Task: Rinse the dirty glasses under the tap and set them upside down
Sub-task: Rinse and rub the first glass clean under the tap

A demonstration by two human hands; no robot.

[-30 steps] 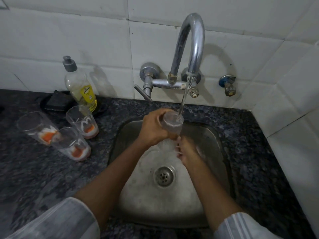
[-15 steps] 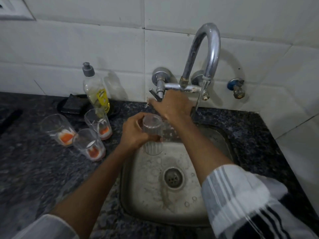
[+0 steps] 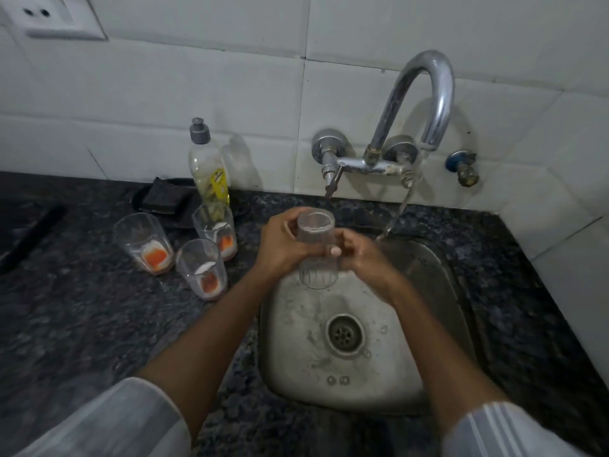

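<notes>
Dark granite counter (image 3: 82, 308) surrounds the sink (image 3: 296, 374). Over its far edge I see my left hand (image 3: 283, 249) and right hand (image 3: 365, 255) both grasping a glass (image 3: 316, 255), long axis upright, mouth up. Three dirty glasses (image 3: 201, 268) stand left.

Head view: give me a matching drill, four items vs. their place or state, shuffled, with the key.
Items:
1. held glass
2. three dirty glasses
3. soap bottle
4. tap

Place or state:
A. against the tiled wall, behind the glasses
B. running into the sink
C. between the left hand and right hand, over the sink
D. upright on the counter, orange residue inside

Pairs: 1-C, 2-D, 3-A, 4-B
</notes>
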